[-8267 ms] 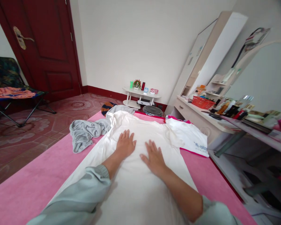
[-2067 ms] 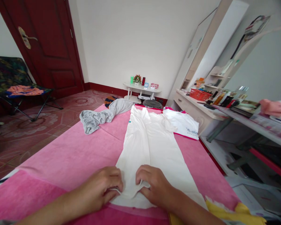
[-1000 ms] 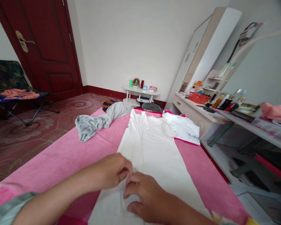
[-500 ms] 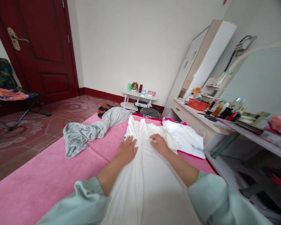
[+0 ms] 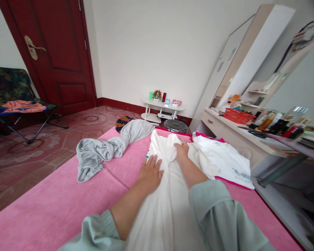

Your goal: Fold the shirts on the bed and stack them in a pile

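Right hand (image 5: 182,149): sits farther up the white garment (image 5: 169,198), now at its far end.
Left hand (image 5: 151,173): lies flat on the left edge (a second ago it pinched the near hem).
White garment: narrower, folded lengthwise.

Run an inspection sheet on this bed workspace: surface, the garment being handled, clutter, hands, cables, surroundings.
Surface: pink bed cover, with clothes lying on it.
Job's things: white garment, laid lengthwise under both hands.
Clutter: crumpled grey garment to its left; white T-shirt with blue print to its right.
Hands: left hand flat and open on the white garment; right hand at the garment's far end, fingers curled, grip unclear.
Cables: nothing seen.
Surroundings: dark red door; folding chair holding an orange cloth; small white table; dresser with a red basket.
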Demonstrator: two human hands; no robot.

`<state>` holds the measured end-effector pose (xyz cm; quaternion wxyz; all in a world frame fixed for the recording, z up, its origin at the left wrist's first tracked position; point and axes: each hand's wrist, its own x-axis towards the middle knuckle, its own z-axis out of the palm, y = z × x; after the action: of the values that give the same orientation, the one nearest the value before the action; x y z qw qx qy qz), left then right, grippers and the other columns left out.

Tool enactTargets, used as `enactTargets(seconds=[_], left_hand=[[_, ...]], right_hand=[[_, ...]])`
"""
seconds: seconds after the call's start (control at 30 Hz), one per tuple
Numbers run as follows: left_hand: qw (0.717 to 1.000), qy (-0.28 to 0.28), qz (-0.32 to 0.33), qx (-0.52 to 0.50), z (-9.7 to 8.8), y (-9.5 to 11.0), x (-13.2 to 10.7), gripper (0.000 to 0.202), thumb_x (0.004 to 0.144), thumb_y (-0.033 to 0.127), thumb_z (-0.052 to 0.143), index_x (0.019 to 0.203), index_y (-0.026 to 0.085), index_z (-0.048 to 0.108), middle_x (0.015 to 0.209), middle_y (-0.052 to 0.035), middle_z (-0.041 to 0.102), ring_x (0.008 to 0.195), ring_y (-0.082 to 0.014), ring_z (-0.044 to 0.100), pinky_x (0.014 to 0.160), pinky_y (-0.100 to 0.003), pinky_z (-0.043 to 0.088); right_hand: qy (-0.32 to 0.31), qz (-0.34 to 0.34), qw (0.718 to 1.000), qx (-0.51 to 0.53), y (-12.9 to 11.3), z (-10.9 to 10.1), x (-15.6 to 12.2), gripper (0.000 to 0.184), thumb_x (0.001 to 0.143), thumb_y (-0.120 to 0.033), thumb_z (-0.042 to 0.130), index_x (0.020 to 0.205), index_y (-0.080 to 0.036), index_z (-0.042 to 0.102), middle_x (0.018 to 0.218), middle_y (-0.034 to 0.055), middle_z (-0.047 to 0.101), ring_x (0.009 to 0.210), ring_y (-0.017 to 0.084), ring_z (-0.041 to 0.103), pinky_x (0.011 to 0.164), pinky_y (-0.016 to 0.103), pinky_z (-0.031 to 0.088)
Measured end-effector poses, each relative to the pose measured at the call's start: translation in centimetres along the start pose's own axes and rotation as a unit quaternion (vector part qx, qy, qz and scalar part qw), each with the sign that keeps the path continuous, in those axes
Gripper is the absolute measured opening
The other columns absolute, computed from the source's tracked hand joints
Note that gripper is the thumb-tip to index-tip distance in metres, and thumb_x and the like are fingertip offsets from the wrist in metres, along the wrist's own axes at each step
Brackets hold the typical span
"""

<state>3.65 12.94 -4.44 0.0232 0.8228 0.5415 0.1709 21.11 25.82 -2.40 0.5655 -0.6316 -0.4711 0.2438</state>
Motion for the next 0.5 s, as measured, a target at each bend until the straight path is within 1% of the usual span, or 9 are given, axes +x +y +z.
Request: enactTargets(seconds=[0.07, 0.17, 0.23, 0.27, 0.33, 0.4, 0.43, 0.47, 0.5], left_hand=[[1.000, 0.001, 0.001, 0.001, 0.1, 0.0, 0.0, 0.052, 0.094, 0.041, 0.028, 0.141, 0.020, 0.038, 0.151, -0.0082, 0.028, 0.140, -0.0264, 0.020, 0.113, -0.047, 0.017], [1.000, 0.000, 0.000, 0.001, 0.1, 0.0, 0.0, 0.052, 0.095, 0.041, 0.028, 0.141, 0.020, 0.038, 0.151, -0.0079, 0.028, 0.140, -0.0265, 0.020, 0.113, -0.047, 0.016], [1.000, -0.001, 0.000, 0.001, 0.1, 0.0, 0.1, 0.052, 0.095, 0.041, 0.027, 0.141, 0.020, 0.038, 0.151, -0.0079, 0.028, 0.140, -0.0265, 0.020, 0.113, -0.047, 0.016], [1.000, 0.000, 0.000, 0.001, 0.1, 0.0, 0.1, 0.052, 0.095, 0.041, 0.027, 0.141, 0.019, 0.038, 0.151, -0.0080, 0.028, 0.140, -0.0266, 0.020, 0.113, -0.047, 0.016], [1.000, 0.003, 0.000, 0.001, 0.1, 0.1, 0.1, 0.052, 0.095, 0.041, 0.027, 0.141, 0.019, 0.038, 0.151, -0.0083, 0.028, 0.140, -0.0265, 0.020, 0.113, -0.047, 0.017], [1.000, 0.006, -0.004, 0.001, 0.1, 0.2, 0.0, 0.052, 0.095, 0.041, 0.027, 0.141, 0.020, 0.038, 0.151, -0.0085, 0.028, 0.140, -0.0264, 0.020, 0.113, -0.047, 0.017], [1.000, 0.008, -0.011, 0.002, 0.1, 0.3, -0.1, 0.053, 0.094, 0.041, 0.027, 0.141, 0.019, 0.038, 0.151, -0.0091, 0.028, 0.140, -0.0266, 0.020, 0.113, -0.047, 0.017], [1.000, 0.011, -0.022, 0.004, 0.1, 0.3, -0.1, 0.054, 0.094, 0.042, 0.028, 0.141, 0.018, 0.037, 0.151, -0.0102, 0.027, 0.140, -0.0272, 0.020, 0.113, -0.046, 0.017], [0.999, 0.013, -0.035, 0.006, 0.2, 0.4, -0.1, 0.055, 0.093, 0.044, 0.029, 0.141, 0.017, 0.037, 0.151, -0.0117, 0.026, 0.140, -0.0280, 0.019, 0.113, -0.047, 0.018]], right_hand=[[0.041, -0.014, 0.997, -0.061, 0.0, -1.2, -0.6, 0.049, 0.072, -0.014, 0.047, 0.119, -0.019, 0.060, 0.112, 0.0070, 0.061, 0.103, 0.024, 0.056, 0.089, 0.036, 0.045], [0.079, -0.022, 0.986, -0.145, -0.3, -2.4, -1.9, 0.047, 0.069, -0.009, 0.045, 0.109, -0.020, 0.067, 0.126, 0.0109, 0.051, 0.116, 0.031, 0.047, 0.099, 0.044, 0.035], [0.086, -0.053, 0.974, -0.200, -1.0, -2.4, -2.9, 0.048, 0.068, -0.006, 0.045, 0.109, -0.020, 0.066, 0.137, 0.0117, 0.041, 0.126, 0.034, 0.036, 0.103, 0.048, 0.027], [0.080, -0.089, 0.964, -0.239, -1.5, -2.1, -3.4, 0.049, 0.069, -0.005, 0.046, 0.112, -0.020, 0.065, 0.141, 0.0109, 0.037, 0.130, 0.033, 0.030, 0.105, 0.048, 0.023], [0.040, -0.193, 0.926, -0.322, -2.5, -1.1, -4.2, 0.049, 0.074, -0.007, 0.046, 0.119, -0.020, 0.059, 0.144, 0.0095, 0.035, 0.133, 0.029, 0.026, 0.107, 0.045, 0.020], [-0.037, -0.293, 0.876, -0.382, -3.3, 0.0, -4.8, 0.046, 0.081, -0.013, 0.043, 0.127, -0.019, 0.053, 0.142, 0.0092, 0.039, 0.132, 0.024, 0.029, 0.108, 0.040, 0.021], [-0.084, -0.314, 0.856, -0.402, -3.5, 0.5, -4.9, 0.045, 0.086, -0.018, 0.040, 0.130, -0.020, 0.049, 0.142, 0.0079, 0.040, 0.132, 0.022, 0.029, 0.108, 0.038, 0.021], [-0.129, -0.312, 0.840, -0.426, -3.5, 0.9, -4.9, 0.044, 0.090, -0.023, 0.037, 0.133, -0.022, 0.046, 0.143, 0.0059, 0.039, 0.132, 0.021, 0.029, 0.108, 0.037, 0.021], [-0.164, -0.289, 0.827, -0.453, -3.2, 1.2, -4.7, 0.044, 0.093, -0.029, 0.034, 0.136, -0.025, 0.043, 0.145, 0.0044, 0.038, 0.133, 0.020, 0.028, 0.108, 0.038, 0.021]])
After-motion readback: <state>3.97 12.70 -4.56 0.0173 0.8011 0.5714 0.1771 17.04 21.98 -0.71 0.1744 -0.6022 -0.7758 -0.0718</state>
